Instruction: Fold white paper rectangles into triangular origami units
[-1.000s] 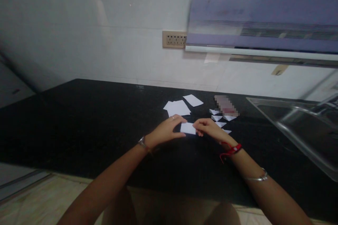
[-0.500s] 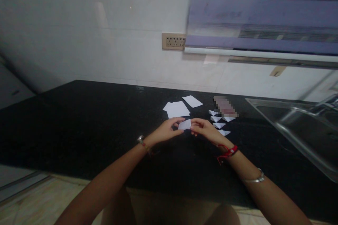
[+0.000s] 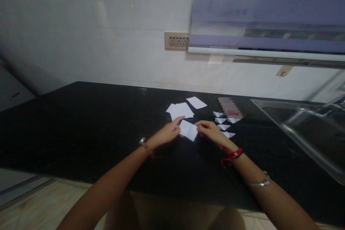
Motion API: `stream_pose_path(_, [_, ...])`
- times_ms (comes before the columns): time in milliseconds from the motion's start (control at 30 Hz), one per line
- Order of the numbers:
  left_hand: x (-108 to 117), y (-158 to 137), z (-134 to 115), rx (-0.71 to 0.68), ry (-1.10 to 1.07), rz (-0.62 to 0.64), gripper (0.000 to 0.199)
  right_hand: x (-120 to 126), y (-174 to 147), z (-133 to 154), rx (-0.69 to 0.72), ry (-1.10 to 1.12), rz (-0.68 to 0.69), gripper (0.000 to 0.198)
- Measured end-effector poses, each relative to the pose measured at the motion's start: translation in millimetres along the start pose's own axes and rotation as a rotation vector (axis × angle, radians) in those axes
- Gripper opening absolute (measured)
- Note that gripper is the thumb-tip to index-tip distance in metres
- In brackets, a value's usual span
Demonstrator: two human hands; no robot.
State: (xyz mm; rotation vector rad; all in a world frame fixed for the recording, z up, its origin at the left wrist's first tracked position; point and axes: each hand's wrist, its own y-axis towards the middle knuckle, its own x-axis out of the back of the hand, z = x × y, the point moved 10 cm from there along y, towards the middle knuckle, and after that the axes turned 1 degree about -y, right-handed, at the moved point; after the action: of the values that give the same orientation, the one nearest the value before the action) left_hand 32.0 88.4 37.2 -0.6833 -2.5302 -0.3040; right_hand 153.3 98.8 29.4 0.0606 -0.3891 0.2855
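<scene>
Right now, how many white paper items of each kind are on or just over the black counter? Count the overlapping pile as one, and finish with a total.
Held sheet: 1
Overlapping pile: 1 (its sheets are hard to count)
Separate flat sheet: 1
Small folded pieces: 5
Total: 8

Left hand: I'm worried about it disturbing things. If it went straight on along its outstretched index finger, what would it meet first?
Probably the paper pile: the left hand has its index finger across the near edge, though whether it touches or hovers is unclear.
</scene>
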Motion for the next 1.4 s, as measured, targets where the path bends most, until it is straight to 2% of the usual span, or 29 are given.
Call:
stream_pose_path(67, [-2,-1,-3,-0.028,0.093,0.012,0.049,1,2,-2,0.019,-0.085,-0.008,0.02])
stream_pose_path(267, [-10,-2,-6,-0.106,0.32,0.065,0.029,2,1,-2,0.074,-0.434,-0.078,0.018])
stream_pose_path(400, [-16,-2,-8,-0.211,0.553,0.065,0.03,-2,-2,8,0.14,-0.575,-0.116,0.017])
stream_pose_path(533, [-25,-4,-8,-0.287,0.672,0.128,0.028,-2,-1,5,0.149,-0.564,-0.124,0.021])
stream_pose_path(700, [-29,-6,-10,-0.292,0.748,0.16,0.029,-2,-1,0,0.116,-0.474,-0.116,0.04])
stream_pose_path(833, [-30,-7,-10,-0.287,0.777,0.157,0.029,-7,-8,19,0.198,-0.566,-0.138,0.032])
stream_pose_path(967, [-31,-5,-7,-0.28,0.784,0.141,0.029,-18,-15,36,0.298,-0.629,-0.097,0.028])
stream_pose_path(1133, [-30,-4,-4,-0.265,0.775,0.133,0.027,-17,-12,34,0.298,-0.682,-0.087,0.021])
stream_pose_path(1400, [-29,-3,0,-0.24,0.738,0.153,0.029,-41,-19,35,0.516,-0.838,0.206,0.024])
